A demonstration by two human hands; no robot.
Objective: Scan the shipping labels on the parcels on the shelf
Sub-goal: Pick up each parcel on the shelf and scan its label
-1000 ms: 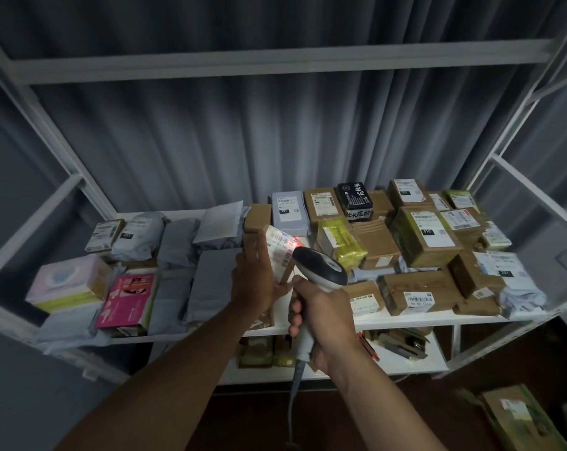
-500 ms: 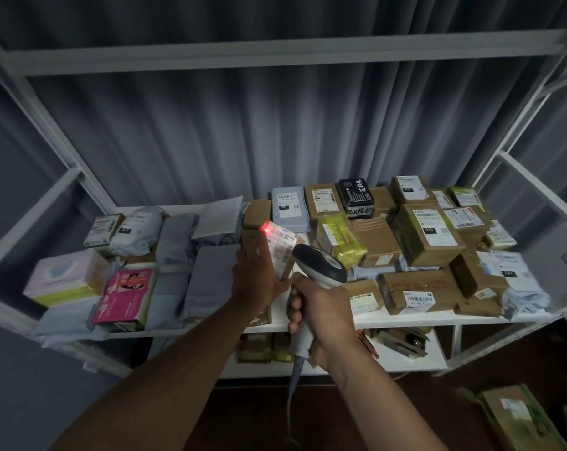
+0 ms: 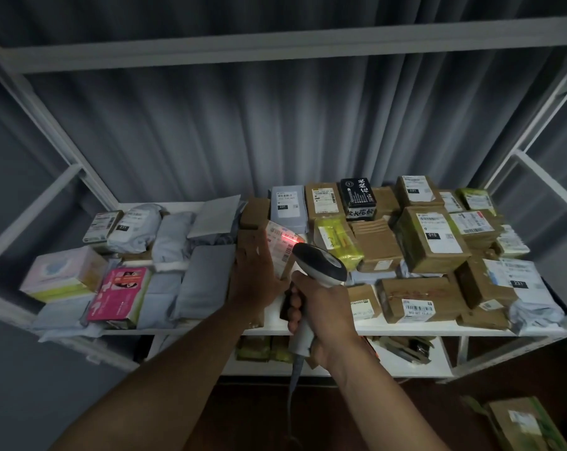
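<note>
Versus half a second earlier: the red scan light, then a dot at the upper left corner of the shipping label [image 3: 283,247], now lies as a short bar across the label's middle; both hands and the tilted parcel sit at much the same place in the centre of the frame.

Left to right: pink box [image 3: 117,296] and grey mailer bags [image 3: 204,281] fill the left half of the shelf [image 3: 405,329]; at centre the left hand [image 3: 254,281] holds a brown parcel [image 3: 248,242] propped up on the shelf, label turned to the right; palm and straight fingers lie against its near face; thumb side hidden, so whether it wraps the box I cannot tell. Just right of it, the right hand [image 3: 321,309] is clamped round the grip of the scanner [image 3: 321,263], fingers curled about the handle, head aimed at the label and almost touching it; its cable [image 3: 291,385] drops toward the lower edge of the frame. Right half: brown cartons, a yellow-green pack [image 3: 339,244], a black box [image 3: 358,198].

Hard to read: label print is too small and dim; most of the held parcel sits behind the left hand; lower shelf contents lie in shadow; a carton [image 3: 529,424] at lower right is cut off by the frame.
</note>
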